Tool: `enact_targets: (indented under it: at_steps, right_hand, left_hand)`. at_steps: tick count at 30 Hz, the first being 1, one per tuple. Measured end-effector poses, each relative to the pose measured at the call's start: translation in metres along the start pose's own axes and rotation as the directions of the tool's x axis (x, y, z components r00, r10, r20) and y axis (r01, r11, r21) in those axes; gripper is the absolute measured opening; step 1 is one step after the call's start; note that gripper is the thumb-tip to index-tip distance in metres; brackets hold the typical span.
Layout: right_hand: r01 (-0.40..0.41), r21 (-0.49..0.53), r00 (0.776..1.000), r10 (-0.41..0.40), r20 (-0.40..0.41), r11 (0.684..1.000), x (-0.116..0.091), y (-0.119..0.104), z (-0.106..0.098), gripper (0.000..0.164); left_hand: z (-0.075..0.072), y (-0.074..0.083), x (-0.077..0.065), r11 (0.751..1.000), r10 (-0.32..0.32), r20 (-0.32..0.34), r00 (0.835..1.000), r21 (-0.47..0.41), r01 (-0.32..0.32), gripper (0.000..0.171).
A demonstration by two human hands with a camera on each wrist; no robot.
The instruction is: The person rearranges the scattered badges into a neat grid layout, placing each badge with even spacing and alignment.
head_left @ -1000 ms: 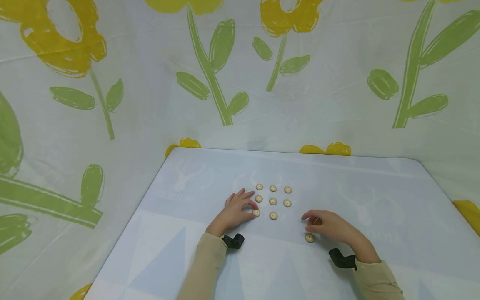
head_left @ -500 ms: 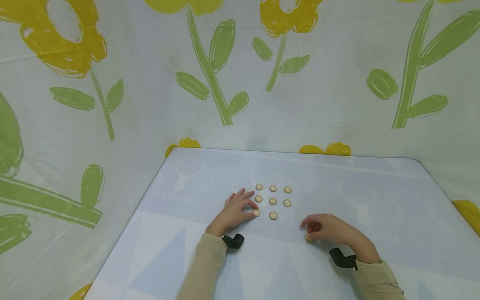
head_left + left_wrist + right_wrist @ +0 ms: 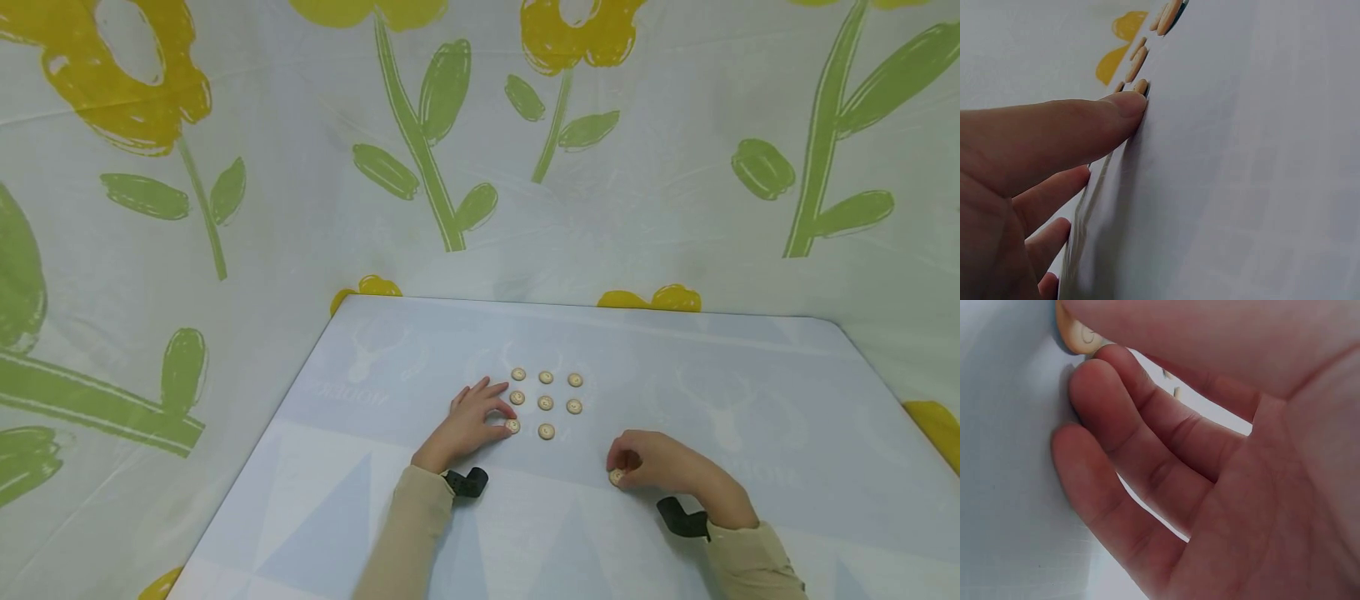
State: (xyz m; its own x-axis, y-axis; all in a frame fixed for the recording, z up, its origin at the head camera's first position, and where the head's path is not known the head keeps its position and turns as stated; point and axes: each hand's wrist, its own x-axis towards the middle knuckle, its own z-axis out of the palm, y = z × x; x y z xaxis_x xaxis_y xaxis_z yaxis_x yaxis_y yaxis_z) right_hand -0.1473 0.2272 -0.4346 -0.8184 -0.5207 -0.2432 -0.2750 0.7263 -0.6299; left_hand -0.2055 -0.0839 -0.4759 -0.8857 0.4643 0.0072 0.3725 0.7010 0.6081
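Note:
My left hand (image 3: 467, 425) rests on the table, thumb and index finger on either side of a round wooden disc (image 3: 512, 426), the front-left piece of a small grid. In the left wrist view the thumb tip lies against that disc (image 3: 1141, 87), its other fingers spread on the surface. Right of the grid and nearer the front, my right hand (image 3: 660, 458) pinches a separate wooden disc (image 3: 616, 477) between thumb and curled fingers. The right wrist view shows a curled mark on the face of this disc (image 3: 1085, 339), partly hidden by the thumb.
Several more wooden discs lie in rows, among them a middle one (image 3: 546, 402) and a front one (image 3: 547, 432). They sit on a pale blue patterned table (image 3: 315, 517). A flower-printed cloth (image 3: 300, 183) hangs behind and to the left.
My right hand has lowered onto the loose disc and its fingers have closed round it; earlier they hovered just above. The left hand has stayed in place.

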Motion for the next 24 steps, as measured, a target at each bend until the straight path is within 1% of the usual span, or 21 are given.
enact_targets:
  at_steps: [7,16,24]
  right_hand:
    - [0.023,-0.033,1.000,-0.023,-0.004,0.999,0.0017,0.0014,0.0011,0.015]
    - [-0.010,-0.049,1.000,0.009,-0.011,0.999,0.0020,0.0015,0.0012,0.015]
    - [-0.004,-0.038,1.000,0.005,0.007,0.999,0.0015,0.0017,0.0000,0.012]
  left_hand:
    - [0.0000,-0.0003,0.0004,1.000,-0.004,0.003,1.000,0.005,0.004,0.014]
    - [-0.0012,0.0014,-0.0003,1.000,-0.003,0.003,1.000,-0.006,0.003,0.014]
    - [-0.0019,0.0025,-0.0011,1.000,-0.006,0.007,1.000,-0.011,0.006,0.015]
